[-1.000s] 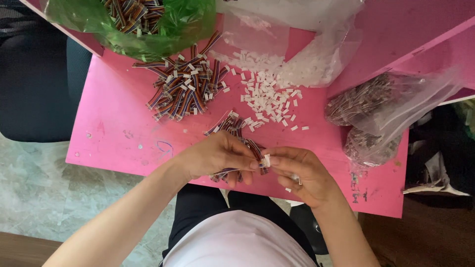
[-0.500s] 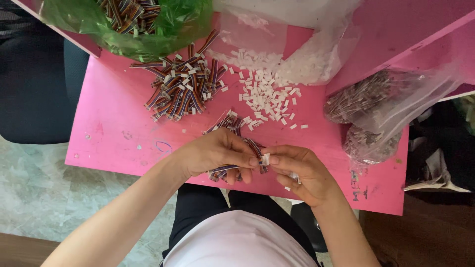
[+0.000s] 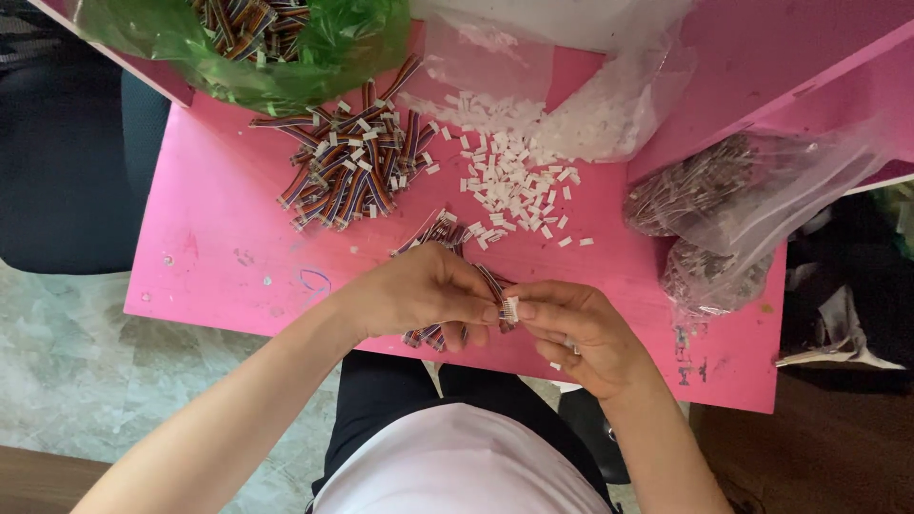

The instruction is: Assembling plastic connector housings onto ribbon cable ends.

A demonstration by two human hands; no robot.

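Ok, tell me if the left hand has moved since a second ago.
No. The left hand sits at the same spot by the pink table's near edge.

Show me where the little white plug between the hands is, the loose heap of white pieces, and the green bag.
White connector point(image 3: 511, 307), head view: its small white body between the fingertips.
White pieces pile point(image 3: 509, 186), head view: middle of the scattered heap.
Green bag point(image 3: 314, 52), head view: its crinkled plastic side.

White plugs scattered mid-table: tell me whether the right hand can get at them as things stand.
Probably yes. The white plugs lie loose on the pink table just beyond the right hand, nothing between, though its fingers pinch a wire piece.
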